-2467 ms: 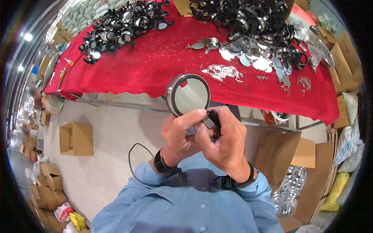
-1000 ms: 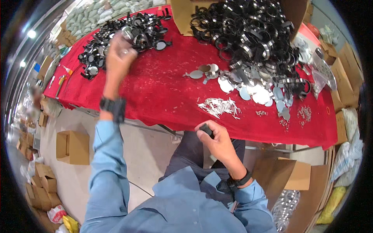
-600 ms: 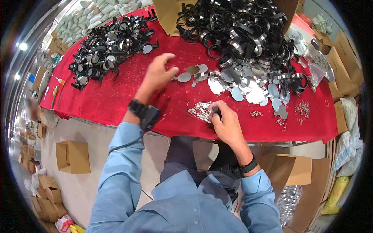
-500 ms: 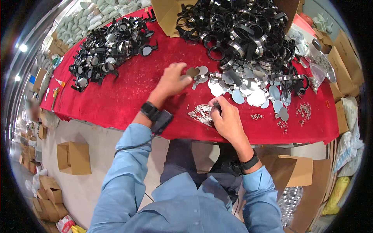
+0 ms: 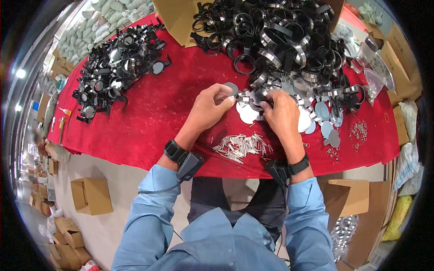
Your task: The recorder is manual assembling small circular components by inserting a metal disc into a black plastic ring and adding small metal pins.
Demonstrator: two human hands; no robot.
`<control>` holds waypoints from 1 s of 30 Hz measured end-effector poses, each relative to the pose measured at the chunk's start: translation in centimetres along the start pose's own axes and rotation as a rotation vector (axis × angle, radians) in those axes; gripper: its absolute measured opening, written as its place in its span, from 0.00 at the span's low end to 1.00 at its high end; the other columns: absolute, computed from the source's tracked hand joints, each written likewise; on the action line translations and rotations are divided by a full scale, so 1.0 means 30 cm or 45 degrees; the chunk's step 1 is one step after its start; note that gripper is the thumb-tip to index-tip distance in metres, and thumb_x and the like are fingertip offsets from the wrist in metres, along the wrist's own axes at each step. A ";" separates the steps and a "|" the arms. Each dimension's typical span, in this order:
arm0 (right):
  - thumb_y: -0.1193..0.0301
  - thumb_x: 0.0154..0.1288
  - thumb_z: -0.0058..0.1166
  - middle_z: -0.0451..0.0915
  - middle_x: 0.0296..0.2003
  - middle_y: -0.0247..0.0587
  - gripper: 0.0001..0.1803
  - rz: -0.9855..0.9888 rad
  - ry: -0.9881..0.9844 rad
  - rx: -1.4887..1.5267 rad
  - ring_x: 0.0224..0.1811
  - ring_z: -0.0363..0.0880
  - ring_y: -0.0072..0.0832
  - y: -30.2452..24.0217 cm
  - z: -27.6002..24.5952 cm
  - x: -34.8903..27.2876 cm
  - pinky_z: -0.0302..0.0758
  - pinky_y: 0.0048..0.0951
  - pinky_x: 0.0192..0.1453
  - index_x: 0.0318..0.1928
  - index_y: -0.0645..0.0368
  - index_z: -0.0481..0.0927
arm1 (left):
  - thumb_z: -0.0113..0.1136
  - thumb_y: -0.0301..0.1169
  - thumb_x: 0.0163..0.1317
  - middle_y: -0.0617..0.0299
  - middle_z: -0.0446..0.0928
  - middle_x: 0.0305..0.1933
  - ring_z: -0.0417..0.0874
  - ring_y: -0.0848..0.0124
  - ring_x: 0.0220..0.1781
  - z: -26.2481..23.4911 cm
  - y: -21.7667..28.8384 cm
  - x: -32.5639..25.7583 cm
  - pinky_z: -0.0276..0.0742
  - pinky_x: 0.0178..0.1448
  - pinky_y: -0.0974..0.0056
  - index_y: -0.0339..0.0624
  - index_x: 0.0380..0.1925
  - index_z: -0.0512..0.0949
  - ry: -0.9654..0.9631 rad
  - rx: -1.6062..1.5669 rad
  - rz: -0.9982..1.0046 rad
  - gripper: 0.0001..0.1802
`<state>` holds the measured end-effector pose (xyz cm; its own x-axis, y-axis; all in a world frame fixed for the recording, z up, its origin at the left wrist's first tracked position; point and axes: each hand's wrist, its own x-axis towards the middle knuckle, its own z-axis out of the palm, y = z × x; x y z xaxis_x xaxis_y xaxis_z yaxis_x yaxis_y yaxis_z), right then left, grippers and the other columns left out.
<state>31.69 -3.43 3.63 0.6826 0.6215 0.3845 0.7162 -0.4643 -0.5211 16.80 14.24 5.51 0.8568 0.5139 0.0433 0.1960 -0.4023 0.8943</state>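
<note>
Thin white sticks [image 5: 241, 147] lie by the near edge of the red-covered worktop [image 5: 151, 119]. Mid-worktop, the left hand [image 5: 211, 107] pinches a flat round grey disc [image 5: 232, 87]; I cannot tell whether the right hand [image 5: 285, 116] grips anything, its curled fingers partly hiding shiny silver discs [image 5: 304, 121]. Farther, black-and-silver rings [image 5: 276, 39] block a cut-off brown cardboard box [image 5: 175, 19].

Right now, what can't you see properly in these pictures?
In the head view:
Whether the right hand holds anything: its own fingers hide that.
The rest of the big cardboard box: cut off by the upper edge.
Exact shape of the tiny metal bits: too small.
</note>
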 end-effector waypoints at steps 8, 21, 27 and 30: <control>0.73 0.58 0.67 0.82 0.35 0.46 0.10 -0.360 -0.118 0.497 0.36 0.83 0.48 -0.187 -0.036 -0.115 0.79 0.44 0.39 0.41 0.56 0.83 | 0.59 0.37 0.74 0.50 0.84 0.52 0.86 0.64 0.54 -0.020 0.043 -0.100 0.82 0.58 0.60 0.31 0.57 0.77 -0.070 -1.253 -0.315 0.21; 0.78 0.58 0.63 0.81 0.44 0.48 0.18 -0.390 -0.353 -0.181 0.42 0.84 0.50 -0.092 -0.108 -0.129 0.81 0.47 0.43 0.50 0.54 0.84 | 0.51 0.26 0.72 0.33 0.74 0.64 0.78 0.44 0.66 -0.137 -0.071 -0.520 0.82 0.63 0.48 0.29 0.51 0.74 0.336 -2.221 -0.427 0.13; 0.76 0.57 0.63 0.78 0.43 0.41 0.15 -0.655 -0.446 -0.454 0.38 0.84 0.46 -0.081 -0.049 -0.153 0.82 0.46 0.39 0.47 0.53 0.84 | 0.51 0.25 0.70 0.30 0.72 0.65 0.73 0.41 0.71 -0.068 -0.071 -0.662 0.81 0.68 0.45 0.27 0.49 0.75 0.225 -2.393 -0.394 0.13; 0.76 0.57 0.62 0.78 0.41 0.41 0.14 -0.722 -0.458 -0.479 0.38 0.84 0.46 -0.078 -0.053 -0.138 0.82 0.44 0.38 0.45 0.54 0.84 | 0.52 0.24 0.68 0.29 0.72 0.64 0.74 0.41 0.70 -0.055 -0.061 -0.706 0.81 0.68 0.46 0.25 0.50 0.75 0.227 -2.374 -0.377 0.14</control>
<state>27.43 -5.92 4.47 0.1534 0.9655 0.2104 0.9876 -0.1571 0.0010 -2.49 5.35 3.68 0.8202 0.5143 -0.2505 -0.4920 0.8576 0.1496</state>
